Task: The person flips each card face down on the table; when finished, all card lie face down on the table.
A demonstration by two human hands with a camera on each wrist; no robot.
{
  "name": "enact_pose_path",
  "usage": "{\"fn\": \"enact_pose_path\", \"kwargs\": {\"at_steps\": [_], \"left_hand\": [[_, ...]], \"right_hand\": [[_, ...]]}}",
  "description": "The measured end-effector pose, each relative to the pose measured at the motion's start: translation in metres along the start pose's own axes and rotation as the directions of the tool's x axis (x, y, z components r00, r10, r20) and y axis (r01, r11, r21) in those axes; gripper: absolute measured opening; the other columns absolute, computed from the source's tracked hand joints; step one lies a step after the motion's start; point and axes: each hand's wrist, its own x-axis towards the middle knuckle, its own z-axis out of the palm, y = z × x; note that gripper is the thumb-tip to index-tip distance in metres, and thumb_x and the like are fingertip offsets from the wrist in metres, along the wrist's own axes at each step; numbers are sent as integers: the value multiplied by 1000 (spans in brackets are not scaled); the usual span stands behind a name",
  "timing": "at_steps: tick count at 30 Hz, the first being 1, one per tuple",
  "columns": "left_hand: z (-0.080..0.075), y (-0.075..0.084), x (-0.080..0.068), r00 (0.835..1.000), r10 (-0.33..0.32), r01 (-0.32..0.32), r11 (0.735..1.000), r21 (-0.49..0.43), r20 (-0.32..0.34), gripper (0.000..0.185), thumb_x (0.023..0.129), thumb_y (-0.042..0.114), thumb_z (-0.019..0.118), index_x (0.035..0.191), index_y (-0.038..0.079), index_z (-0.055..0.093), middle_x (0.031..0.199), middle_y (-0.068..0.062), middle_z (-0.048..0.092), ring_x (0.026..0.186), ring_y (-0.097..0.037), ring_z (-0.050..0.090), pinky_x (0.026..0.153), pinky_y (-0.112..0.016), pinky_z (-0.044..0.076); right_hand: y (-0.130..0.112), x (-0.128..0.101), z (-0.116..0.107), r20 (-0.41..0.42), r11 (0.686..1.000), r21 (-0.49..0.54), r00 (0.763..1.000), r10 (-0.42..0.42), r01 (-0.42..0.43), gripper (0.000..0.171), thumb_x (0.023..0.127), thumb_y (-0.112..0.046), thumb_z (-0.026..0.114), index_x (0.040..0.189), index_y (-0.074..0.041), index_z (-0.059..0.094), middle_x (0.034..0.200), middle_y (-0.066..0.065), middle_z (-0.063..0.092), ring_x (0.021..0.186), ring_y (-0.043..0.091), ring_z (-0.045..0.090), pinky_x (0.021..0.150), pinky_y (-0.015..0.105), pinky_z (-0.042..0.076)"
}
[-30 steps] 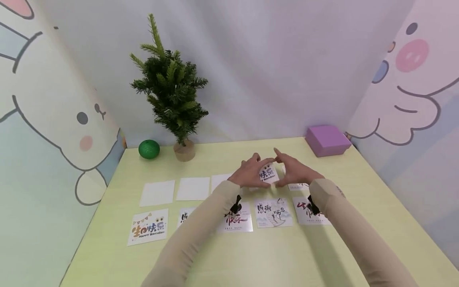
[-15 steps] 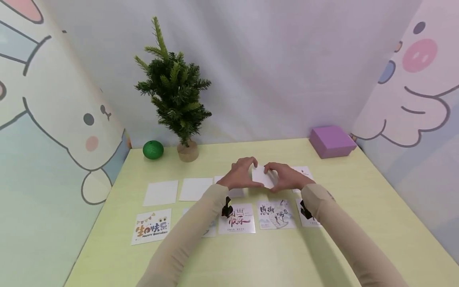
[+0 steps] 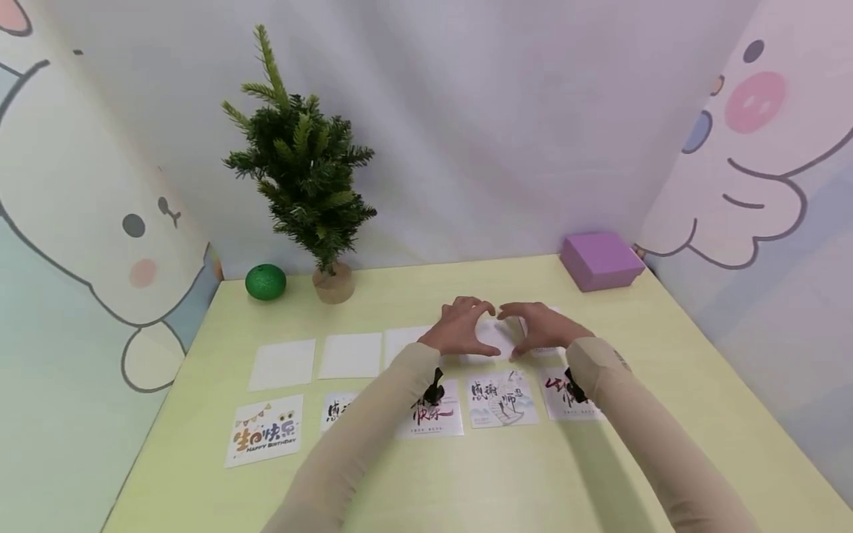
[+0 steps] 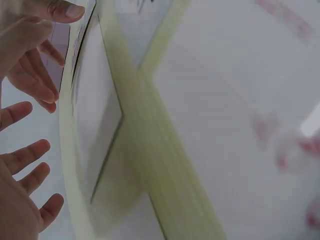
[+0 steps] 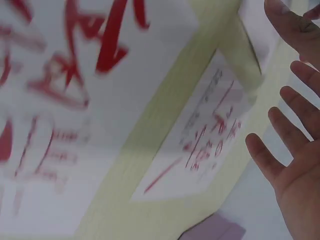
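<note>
A blank white card (image 3: 492,339) lies on the table between the two hands, in the back row of cards. My left hand (image 3: 460,327) is at its left, thumb and fingers spread apart. My right hand (image 3: 543,328) curves loosely on the right side of the same card, with no card between its fingers. Under and beyond the right hand, a printed card (image 3: 548,352) is partly covered. In the front row, a grey-blue calligraphy card (image 3: 503,400) and a red-lettered card (image 3: 571,394) lie face up below the hands. Both wrist views show spread fingers above the table.
More blank cards (image 3: 283,364) continue the back row leftwards. A birthday card (image 3: 265,431) ends the front row at left; other printed cards (image 3: 433,414) lie partly under the left sleeve. Behind stand a small tree (image 3: 309,170), a green ball (image 3: 266,282) and a purple box (image 3: 601,260).
The card between the hands showed its birthday print, then was held with its white side up. It now lies blank side up, and the fingers have come away from it.
</note>
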Motion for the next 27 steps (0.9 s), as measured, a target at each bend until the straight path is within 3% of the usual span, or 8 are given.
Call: {"fn": "enact_pose_path", "kwargs": {"at_steps": [7, 12, 17, 22, 27], "left_hand": [[19, 39, 43, 997, -8, -6, 985, 172, 83, 99, 66, 68, 75, 147, 26, 36, 142, -3, 47, 135, -25, 39, 100, -49, 36], [35, 58, 63, 992, -50, 23, 974, 226, 115, 110, 61, 71, 77, 150, 26, 31, 137, -3, 52, 129, -23, 46, 100, -52, 38], [38, 59, 66, 991, -66, 37, 971, 236, 118, 114, 59, 69, 80, 151, 23, 30, 135, -1, 54, 125, -18, 49, 102, -54, 37], [37, 60, 69, 994, -41, 19, 975, 222, 98, 114, 57, 67, 82, 150, 22, 33, 131, 0, 55, 120, -16, 51, 98, -50, 39], [41, 61, 73, 996, -13, -7, 977, 214, 91, 108, 59, 65, 81, 147, 21, 37, 128, -1, 56, 115, -16, 52, 91, -46, 40]], "right_hand": [[38, -30, -26, 23, 982, -45, 983, 183, -182, 93, 57, -16, 93, 138, -5, 48, 143, 19, 47, 129, 40, 46, 106, 59, 34], [52, -32, -26, 83, 972, -45, 969, 234, -231, 113, 51, -17, 95, 147, -8, 36, 151, 20, 38, 136, 43, 38, 110, 60, 28], [54, -22, -18, 112, 969, -103, 965, 238, -227, 122, 50, -23, 96, 151, -9, 29, 151, 19, 34, 137, 42, 35, 110, 58, 31], [55, -18, -19, 89, 952, -180, 960, 265, -247, 124, 46, -27, 97, 150, -11, 33, 136, 14, 43, 122, 33, 42, 101, 55, 40], [56, -17, -21, 112, 932, -185, 936, 335, -311, 122, 45, -28, 97, 150, -17, 35, 124, 10, 41, 110, 26, 41, 88, 47, 45]]}}
